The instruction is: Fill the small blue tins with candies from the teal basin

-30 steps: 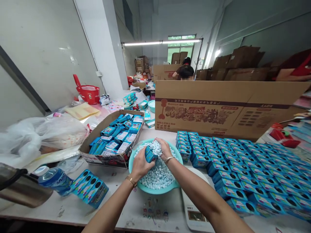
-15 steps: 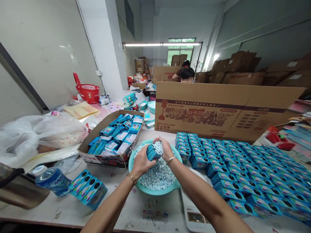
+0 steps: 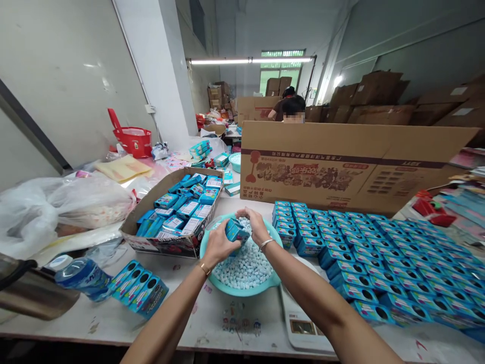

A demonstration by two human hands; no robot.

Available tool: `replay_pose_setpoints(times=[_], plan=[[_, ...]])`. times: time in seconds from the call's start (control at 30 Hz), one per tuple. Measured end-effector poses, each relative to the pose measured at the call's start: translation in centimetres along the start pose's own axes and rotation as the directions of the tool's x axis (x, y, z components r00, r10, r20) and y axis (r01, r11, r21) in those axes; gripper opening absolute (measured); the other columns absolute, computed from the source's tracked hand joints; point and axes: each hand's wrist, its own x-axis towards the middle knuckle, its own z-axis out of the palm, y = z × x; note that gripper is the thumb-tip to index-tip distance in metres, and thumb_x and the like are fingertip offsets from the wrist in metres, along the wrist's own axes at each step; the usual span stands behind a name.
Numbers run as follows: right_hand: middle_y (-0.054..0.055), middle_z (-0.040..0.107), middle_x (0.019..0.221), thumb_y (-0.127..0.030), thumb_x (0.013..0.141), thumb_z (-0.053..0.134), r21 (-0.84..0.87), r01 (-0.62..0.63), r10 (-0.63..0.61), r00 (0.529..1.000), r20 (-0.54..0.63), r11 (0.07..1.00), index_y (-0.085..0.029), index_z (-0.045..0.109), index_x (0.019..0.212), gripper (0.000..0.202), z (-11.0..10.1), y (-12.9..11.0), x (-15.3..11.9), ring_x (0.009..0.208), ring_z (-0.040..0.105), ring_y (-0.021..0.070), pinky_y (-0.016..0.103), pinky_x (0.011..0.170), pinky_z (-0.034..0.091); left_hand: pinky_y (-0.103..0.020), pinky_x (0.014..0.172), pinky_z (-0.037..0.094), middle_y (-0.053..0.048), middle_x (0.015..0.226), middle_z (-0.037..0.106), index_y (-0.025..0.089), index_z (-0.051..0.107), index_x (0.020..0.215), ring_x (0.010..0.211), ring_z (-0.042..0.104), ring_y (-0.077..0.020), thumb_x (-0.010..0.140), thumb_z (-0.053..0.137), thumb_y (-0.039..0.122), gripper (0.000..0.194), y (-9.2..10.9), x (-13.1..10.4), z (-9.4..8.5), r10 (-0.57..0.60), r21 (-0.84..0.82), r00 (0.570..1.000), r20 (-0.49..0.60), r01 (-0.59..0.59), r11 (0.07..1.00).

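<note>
Gripping a small blue box [image 3: 235, 230], the left hand [image 3: 221, 246] keeps it tilted over the far half of a turquoise bowl [image 3: 246, 292]; its contents are hidden. The right hand [image 3: 255, 227] curls inward just beside the box at about 2 o'clock, over the pellets [image 3: 246, 268]; whether its fingers hold any, I cannot tell. Small, pale blue and white pellets cover the bowl's inside.

With the bowl as centre, a low open carton [image 3: 162, 247] sits at 10 o'clock, heaped with similar blue boxes [image 3: 176, 210] lying at mixed angles. Tight rows of boxes [image 3: 364, 263] fill 3 o'clock, dark round spots on their tops. A white scale [image 3: 314, 344] is at 5, partly under the right forearm. Toward 8, four boxes [image 3: 140, 288] stand side by side on the surface [image 3: 212, 323]; beyond them, near 9, are a bottle [image 3: 83, 275] of blue liquid and a metal jug [image 3: 45, 298].

Farther out, a second bowl [image 3: 235, 161] with pale contents is at 12, a large printed cardboard box [image 3: 322, 172] at 1 to 2, and a red basket [image 3: 138, 144] at 11.
</note>
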Motion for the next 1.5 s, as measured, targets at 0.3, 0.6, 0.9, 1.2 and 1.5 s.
replay_pose_setpoints(times=[0.3,0.6,0.9,1.2,1.5], plan=[[0.005,0.069,0.06,-0.043,0.074,0.064,0.045,-0.069,0.071,0.996,-0.045,0.997,-0.018,0.066,0.059,0.029,0.2,-0.1,-0.3,0.066,0.065,0.0197,0.036,0.079,0.051,-0.039,0.095,0.05,-0.012,0.116,0.069,0.012,0.052,0.132,0.105,0.066,-0.0295,0.065,0.071,0.029,0.072,-0.2,-0.4,0.1,0.014,-0.045,1.0,0.0,-0.014,0.999],[0.006,0.076,0.094,-0.058,0.073,0.067,-0.016,-0.032,0.034,0.989,0.142,0.999,-0.019,0.074,0.083,0.041,-2.1,0.3,-2.0,0.101,0.066,0.024,0.037,0.1,0.044,-0.04,0.102,0.047,-0.013,0.13,0.064,0.013,0.046,0.139,0.117,0.063,-0.031,0.066,0.069,0.034,0.079,-0.9,-0.6,-2.4,0.04,0.082,0.988,0.147,-0.053,0.995],[0.005,0.073,0.102,-0.038,0.071,0.067,-0.281,-0.251,0.183,0.951,-0.247,0.926,-0.022,0.07,0.078,0.018,-6.1,4.9,-3.3,0.112,0.059,0.0284,0.039,0.103,0.039,-0.041,0.084,0.051,-0.017,0.113,0.071,0.016,0.061,0.115,0.106,0.066,-0.0386,0.065,0.068,0.033,0.054,1.0,1.1,-2.6,-0.071,0.424,0.876,0.477,-0.158,0.892],[0.005,0.075,0.08,-0.048,0.06,0.073,0.113,-0.208,0.23,0.94,-0.253,0.972,-0.021,0.069,0.073,0.03,-2.4,5.7,-0.7,0.083,0.068,0.0241,0.037,0.079,0.052,-0.043,0.106,0.045,-0.016,0.139,0.058,0.014,0.048,0.135,0.126,0.057,-0.0337,0.068,0.069,0.031,0.072,-1.5,0.1,0.7,0.016,0.161,0.982,0.189,-0.047,0.986],[0.0,0.069,0.065,-0.039,0.055,0.078,0.245,-0.099,0.135,0.982,-0.135,0.965,-0.019,0.069,0.065,0.023,-0.4,1.0,0.2,0.068,0.063,0.0172,0.03,0.07,0.049,-0.047,0.104,0.048,-0.015,0.13,0.064,0.015,0.052,0.13,0.119,0.062,-0.0338,0.063,0.073,0.03,0.072,-2.2,-0.8,1.7,0.051,-0.06,0.993,-0.103,-0.057,0.997]])
